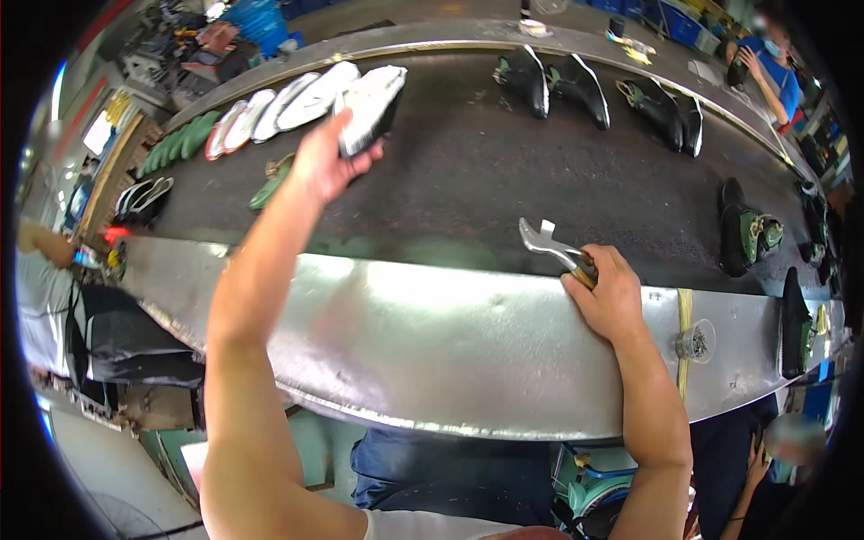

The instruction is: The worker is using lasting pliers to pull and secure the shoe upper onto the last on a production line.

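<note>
head view: left hand [326, 164] grips a white shoe sole [372, 106]; right hand [610, 292] grips metal pliers [551, 245].

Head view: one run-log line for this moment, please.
left hand: grips white-soled shoe over belt | right hand: holds metal pliers at steel edge

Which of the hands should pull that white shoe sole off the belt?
Probably the left hand: it already grips the white sole over the dark belt. The right hand rests at the metal edge, holding pliers.
</note>
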Demonstrator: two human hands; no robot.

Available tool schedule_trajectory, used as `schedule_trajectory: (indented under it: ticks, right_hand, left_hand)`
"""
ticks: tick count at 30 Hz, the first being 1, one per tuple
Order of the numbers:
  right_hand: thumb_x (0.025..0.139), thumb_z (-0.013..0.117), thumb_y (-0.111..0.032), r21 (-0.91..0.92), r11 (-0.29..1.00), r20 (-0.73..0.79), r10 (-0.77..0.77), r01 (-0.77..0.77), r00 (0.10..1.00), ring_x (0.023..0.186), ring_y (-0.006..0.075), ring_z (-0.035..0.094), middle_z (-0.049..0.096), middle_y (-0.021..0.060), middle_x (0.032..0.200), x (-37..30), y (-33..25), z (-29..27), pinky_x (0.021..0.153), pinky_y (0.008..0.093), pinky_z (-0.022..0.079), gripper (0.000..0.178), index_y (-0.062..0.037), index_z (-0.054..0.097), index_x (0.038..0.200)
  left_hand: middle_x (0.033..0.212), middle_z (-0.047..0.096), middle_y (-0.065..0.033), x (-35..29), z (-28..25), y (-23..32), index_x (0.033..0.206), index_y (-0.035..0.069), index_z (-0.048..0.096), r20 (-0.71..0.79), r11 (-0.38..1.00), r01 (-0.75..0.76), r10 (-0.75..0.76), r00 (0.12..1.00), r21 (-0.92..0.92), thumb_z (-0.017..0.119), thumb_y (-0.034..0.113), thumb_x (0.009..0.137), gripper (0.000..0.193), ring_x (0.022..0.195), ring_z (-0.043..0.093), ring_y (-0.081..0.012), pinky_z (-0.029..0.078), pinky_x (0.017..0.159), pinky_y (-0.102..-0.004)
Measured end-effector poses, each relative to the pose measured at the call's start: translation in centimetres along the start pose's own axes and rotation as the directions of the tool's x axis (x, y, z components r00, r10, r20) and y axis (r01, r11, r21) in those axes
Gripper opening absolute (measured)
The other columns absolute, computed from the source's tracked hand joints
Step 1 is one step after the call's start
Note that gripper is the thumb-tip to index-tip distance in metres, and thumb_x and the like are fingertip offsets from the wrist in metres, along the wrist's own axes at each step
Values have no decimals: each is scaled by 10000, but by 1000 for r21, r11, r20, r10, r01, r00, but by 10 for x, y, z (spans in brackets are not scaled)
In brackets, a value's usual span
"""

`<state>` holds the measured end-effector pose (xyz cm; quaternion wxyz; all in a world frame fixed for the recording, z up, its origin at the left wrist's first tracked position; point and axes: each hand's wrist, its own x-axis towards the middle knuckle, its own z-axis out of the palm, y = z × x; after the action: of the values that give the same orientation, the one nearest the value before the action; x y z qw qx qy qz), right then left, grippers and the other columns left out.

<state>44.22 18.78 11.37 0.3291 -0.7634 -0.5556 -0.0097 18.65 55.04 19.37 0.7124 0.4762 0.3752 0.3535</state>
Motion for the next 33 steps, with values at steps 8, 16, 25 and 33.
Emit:
schedule_trajectory:
  ticks: [8,16,25,33]
  right_hand:
    - [830,747,-265,-92,985,-124,-160,149,979,1032,354,613,635,154,1074,-2,-3,5,890,448,492,424,-21,605,1147]
    - [847,744,-234,-51,961,-221,-278,273,935,995,383,605,617,190,1120,-161,-75,-29,867,474,488,475,-8,563,1223]
    - [852,770,-275,461,647,354,493,-607,795,969,265,679,692,143,1077,-435,-118,-11,863,365,520,524,-8,561,1251]
    - [809,772,-207,565,624,395,370,-540,841,1108,273,655,698,139,1159,-449,-95,-16,984,368,482,534,8,565,1252]
  left_hand:
    - [1371,577,-213,-365,-82,-94,1458,-67,393,328,975,-41,113,938,-220,840,304,777,895,1234,603,-352,498,1044,-483]
    - [1548,420,-170,-515,-60,-191,1602,78,232,552,801,75,-474,686,594,780,219,871,925,1423,393,-233,270,1181,-349]
    - [1461,459,-272,-543,-2,-243,1305,-38,591,578,246,-523,-318,752,816,809,437,751,761,1336,468,-434,416,1096,-437]
    - [962,698,-258,-526,21,-257,1323,-29,590,546,365,-412,-452,706,835,580,401,973,555,971,672,-424,517,861,-454]
